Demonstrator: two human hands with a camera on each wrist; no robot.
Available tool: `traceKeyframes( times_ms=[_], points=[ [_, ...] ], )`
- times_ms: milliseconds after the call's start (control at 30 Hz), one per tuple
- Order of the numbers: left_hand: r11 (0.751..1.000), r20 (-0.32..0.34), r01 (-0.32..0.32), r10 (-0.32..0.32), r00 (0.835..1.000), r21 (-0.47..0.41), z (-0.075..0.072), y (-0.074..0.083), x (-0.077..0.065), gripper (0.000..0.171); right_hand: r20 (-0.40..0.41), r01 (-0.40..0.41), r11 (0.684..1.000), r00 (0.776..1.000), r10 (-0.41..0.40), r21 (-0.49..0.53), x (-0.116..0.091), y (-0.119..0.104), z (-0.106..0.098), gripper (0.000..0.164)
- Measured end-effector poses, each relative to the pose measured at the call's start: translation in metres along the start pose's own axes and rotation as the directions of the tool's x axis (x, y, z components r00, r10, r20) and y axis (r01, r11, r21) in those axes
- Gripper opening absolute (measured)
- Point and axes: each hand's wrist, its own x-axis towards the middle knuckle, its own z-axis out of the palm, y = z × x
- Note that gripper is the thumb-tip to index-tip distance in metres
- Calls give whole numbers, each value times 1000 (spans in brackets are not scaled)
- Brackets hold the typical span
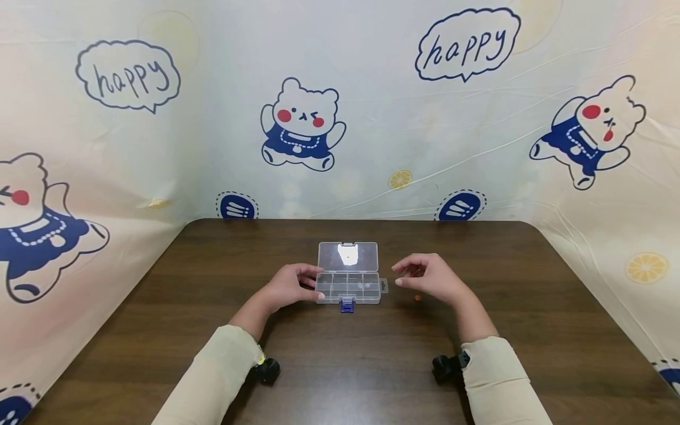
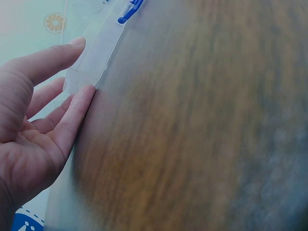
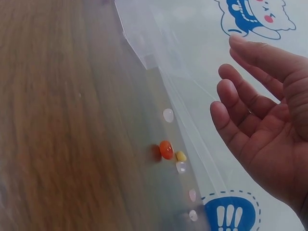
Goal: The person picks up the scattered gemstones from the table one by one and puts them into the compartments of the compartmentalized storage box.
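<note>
A pale cloth backdrop (image 1: 372, 130) printed with cartoon bears, orange slices and "happy" bubbles is hanging behind and beside a dark wood-grain tabletop (image 1: 223, 260). Two cream sleeves (image 1: 207, 375) (image 1: 502, 378) are reaching in over the tabletop from the near side. A clear plastic compartment box (image 1: 329, 300) is sitting midway between the tabletop's left and right edges, toward its far edge, with its transparent lid (image 1: 329, 257) standing open on the far side. The left hand (image 1: 289, 286) is holding the box's left end between thumb and fingers, the thumb by the near left corner. The right hand (image 1: 430, 276) is hovering just beyond the box's right end, its fingers loosely bent, thumb and fingertips apart, gripping nothing. Black wrist cameras (image 1: 267, 372) (image 1: 446, 367) are riding on both wrists. A blue latch (image 1: 347, 305) is projecting from the box's near edge. Right of the box, an orange-red bead (image 3: 166, 149) is lying on the tabletop, a smaller yellow bead (image 3: 181, 156) just beside it, and several clear beads (image 3: 168, 115) are lying near them.
</note>
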Motion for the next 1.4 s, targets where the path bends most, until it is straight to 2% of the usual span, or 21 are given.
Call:
traceKeyframes(
  times_ms=[367, 433, 600, 733, 1400],
  points=[
    [1000, -1, 2, -2, 1000, 0, 0, 0, 0, 60, -18, 16, 1000, 1000, -16, 5, -7, 6, -13, 26],
    [1000, 0, 4, -4, 1000, -2, 0, 0, 0, 60, -27, 9, 1000, 1000, -9, -2, -10, -4, -15, 26],
    [1000, 0, 0, 0, 1000, 1, -1, 0, 0, 61, -60, 1, 1000, 998, -2, -12, -13, -6, -19, 27],
    [1000, -3, 2, -2, 1000, 6, 0, 0, 1, 61, -95, 5, 1000, 995, -6, -15, -12, 8, -23, 27],
    [1000, 3, 7, -7, 1000, -5, -1, 0, 0, 61, -122, -31, 998, 992, 24, -55, -24, 26, -43, 32]
  ],
)
